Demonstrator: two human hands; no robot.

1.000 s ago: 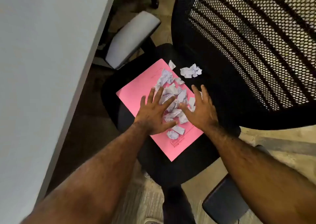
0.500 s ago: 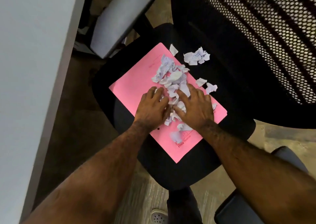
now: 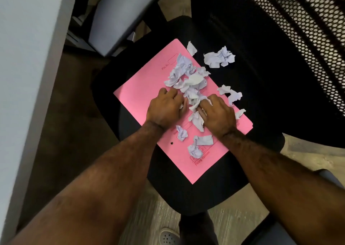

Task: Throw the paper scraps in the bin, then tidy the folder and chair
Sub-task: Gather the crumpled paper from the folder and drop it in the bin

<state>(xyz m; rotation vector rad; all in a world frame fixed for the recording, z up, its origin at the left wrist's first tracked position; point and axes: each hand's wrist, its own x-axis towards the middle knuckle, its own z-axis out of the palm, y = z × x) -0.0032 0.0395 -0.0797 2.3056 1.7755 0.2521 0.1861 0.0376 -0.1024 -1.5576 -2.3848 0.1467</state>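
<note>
Folder: the pink folder (image 3: 149, 102) lies flat on the black seat of the chair (image 3: 186, 194). Its long axis runs diagonally, from the upper left near the chair back down to the lower right; one corner points toward the front edge of the seat, and a small punched hole shows near its lower left edge.
Paper scraps: a heap of crumpled white paper scraps (image 3: 188, 76) sits on the upper half of the folder. A few loose pieces lie lower down on the folder, and a crumpled clump (image 3: 219, 57) rests off the folder on the seat, close to the chair back.
Left hand: the left hand (image 3: 164, 108) is on the folder, fingers curled inward against the left side of the heap, gathering scraps.
Right hand: the right hand (image 3: 218, 114) is likewise curled, fingers bent into the heap from the right, a scrap under its thumb side. The two hands are near each other, with scraps between them.
Chair: mesh back at upper right, grey armrest (image 3: 119, 16) at upper left.
Counter: a pale counter (image 3: 28, 57) edge runs down the left side.
</note>
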